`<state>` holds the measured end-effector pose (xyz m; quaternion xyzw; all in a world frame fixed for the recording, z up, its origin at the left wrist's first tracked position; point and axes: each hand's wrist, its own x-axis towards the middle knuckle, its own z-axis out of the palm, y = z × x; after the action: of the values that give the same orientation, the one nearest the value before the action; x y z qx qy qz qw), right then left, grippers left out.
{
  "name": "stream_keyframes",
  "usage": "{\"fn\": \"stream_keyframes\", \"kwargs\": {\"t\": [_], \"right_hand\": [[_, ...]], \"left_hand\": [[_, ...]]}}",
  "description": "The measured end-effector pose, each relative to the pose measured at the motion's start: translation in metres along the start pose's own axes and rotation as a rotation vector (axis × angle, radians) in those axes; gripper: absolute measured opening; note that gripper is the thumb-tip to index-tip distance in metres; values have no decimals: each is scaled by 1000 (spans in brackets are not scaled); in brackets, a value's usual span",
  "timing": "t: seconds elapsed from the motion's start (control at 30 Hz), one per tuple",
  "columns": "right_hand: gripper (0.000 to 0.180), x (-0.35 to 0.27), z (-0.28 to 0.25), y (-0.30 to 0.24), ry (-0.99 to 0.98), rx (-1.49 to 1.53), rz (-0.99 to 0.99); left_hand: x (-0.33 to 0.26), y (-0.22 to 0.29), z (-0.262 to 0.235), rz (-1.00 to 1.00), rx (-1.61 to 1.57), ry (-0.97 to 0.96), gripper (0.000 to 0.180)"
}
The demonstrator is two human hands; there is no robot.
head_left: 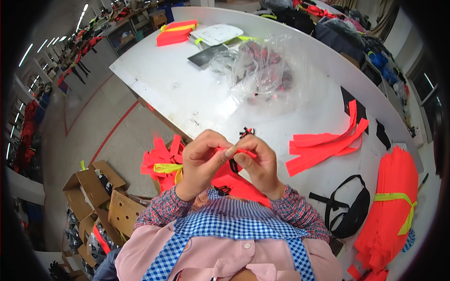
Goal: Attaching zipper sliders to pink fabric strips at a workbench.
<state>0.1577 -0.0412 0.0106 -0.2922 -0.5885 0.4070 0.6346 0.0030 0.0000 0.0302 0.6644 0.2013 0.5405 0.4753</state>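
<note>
In front of my chest, my left hand (202, 161) and my right hand (260, 167) pinch a bright red-orange fabric strip (247, 152) between thumbs and fingertips, the two hands almost touching. A small black buckle-like piece (233, 165) hangs just beneath the fingertips. More red-orange fabric (240, 185) lies below the hands near my lap, with small black plastic pieces (224, 190) next to it. Beyond my fingers, a little cluster of black and red pieces (246, 132) rests on the white table (187, 107). How the strip and buckle join is hidden by my fingers.
Loose red-orange strips (323, 143) lie to the right, near a black strap (350, 210) and a tied fabric bundle (391, 201). Another bundle (161, 159) is at my left. Clear plastic bags (262, 70) lie farther back. Cardboard boxes (89, 192) stand low on the left.
</note>
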Motion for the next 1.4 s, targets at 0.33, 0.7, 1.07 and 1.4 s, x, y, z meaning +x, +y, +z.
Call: {"fn": "stream_keyframes", "kwargs": {"t": [0.33, 0.7, 1.07, 1.4], "right_hand": [[19, -21, 26, 43, -287, -192, 5], [28, -31, 59, 80, -648, -44, 225], [28, 34, 18, 25, -675, -141, 251], [28, 9, -30, 27, -875, -401, 418]], "left_hand": [[6, 18, -3, 26, -303, 53, 5], [49, 97, -87, 564, 117, 790, 26], [1, 38, -81, 123, 1065, -497, 34], [-22, 2, -95, -41, 721, -616, 48]]}}
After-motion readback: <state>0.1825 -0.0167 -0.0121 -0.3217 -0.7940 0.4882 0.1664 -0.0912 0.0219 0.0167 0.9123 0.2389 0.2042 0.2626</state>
